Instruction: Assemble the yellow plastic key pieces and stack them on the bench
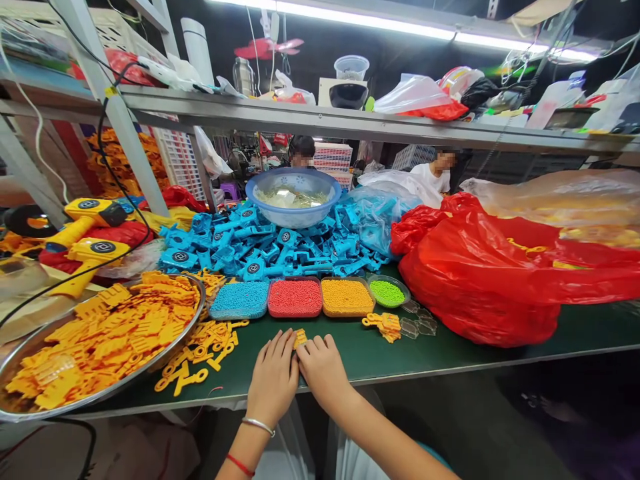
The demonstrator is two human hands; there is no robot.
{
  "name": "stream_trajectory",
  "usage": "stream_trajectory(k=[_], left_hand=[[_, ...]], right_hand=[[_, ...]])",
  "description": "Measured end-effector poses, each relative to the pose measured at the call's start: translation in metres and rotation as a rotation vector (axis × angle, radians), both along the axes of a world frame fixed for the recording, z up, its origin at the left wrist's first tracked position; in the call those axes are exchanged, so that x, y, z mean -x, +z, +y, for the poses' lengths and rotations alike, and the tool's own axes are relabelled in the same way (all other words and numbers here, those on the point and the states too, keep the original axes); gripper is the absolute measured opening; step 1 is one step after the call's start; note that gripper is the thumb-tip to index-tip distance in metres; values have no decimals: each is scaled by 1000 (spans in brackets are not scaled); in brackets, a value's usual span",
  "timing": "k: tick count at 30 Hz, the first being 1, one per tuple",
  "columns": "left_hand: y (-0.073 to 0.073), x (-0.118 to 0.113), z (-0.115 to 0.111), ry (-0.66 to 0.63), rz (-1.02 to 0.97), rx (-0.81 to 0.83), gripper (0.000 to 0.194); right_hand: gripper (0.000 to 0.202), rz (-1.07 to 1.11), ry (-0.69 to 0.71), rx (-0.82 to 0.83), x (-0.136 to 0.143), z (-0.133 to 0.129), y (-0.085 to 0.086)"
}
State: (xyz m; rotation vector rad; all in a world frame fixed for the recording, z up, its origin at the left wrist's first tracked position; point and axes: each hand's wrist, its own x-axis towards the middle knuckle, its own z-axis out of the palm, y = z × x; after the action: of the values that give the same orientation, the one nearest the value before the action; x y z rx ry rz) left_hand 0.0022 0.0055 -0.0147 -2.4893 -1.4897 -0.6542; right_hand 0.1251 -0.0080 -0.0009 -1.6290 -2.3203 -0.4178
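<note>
Near the front edge of the green tabletop, both hands meet around a small yellow plastic piece (300,337). My left hand (274,373) grips it from the left, fingers together and its back toward me. From the other side my right hand (323,370) closes on the same piece with bent fingers; the fingertips and much of the piece are hidden. Just beyond stand clear tubs of blue beads (240,299), red beads (295,297) and yellow beads (347,296), with a round dish of green beads (388,292) beside them. Finished-looking yellow pieces (384,325) lie to the right.
A metal tray (200,310) heaped with yellow plastic parts stands at left, loose yellow ring-ended parts (195,357) beside it. Behind the tubs are piled blue plastic shells (280,250) and a basin (295,215). A red bag (480,280) bulges at right, under a metal shelf (320,117).
</note>
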Motion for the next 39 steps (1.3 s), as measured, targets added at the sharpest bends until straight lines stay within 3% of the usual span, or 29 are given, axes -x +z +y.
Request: stream_trajectory(k=[10, 19, 24, 30, 39], left_hand=[[2, -2, -2, 14, -12, 32, 42], [2, -2, -1, 15, -10, 24, 41], [2, -3, -1, 11, -21, 23, 41], [1, -3, -2, 12, -24, 16, 41], [3, -2, -3, 12, -8, 49, 44]], right_hand=[[21, 101, -44, -64, -7, -24, 27], [35, 44, -106, 71, 0, -42, 35], [33, 12, -172, 156, 1, -48, 42], [30, -3, -158, 214, 5, -49, 40], [25, 88, -33, -66, 2, -37, 31]])
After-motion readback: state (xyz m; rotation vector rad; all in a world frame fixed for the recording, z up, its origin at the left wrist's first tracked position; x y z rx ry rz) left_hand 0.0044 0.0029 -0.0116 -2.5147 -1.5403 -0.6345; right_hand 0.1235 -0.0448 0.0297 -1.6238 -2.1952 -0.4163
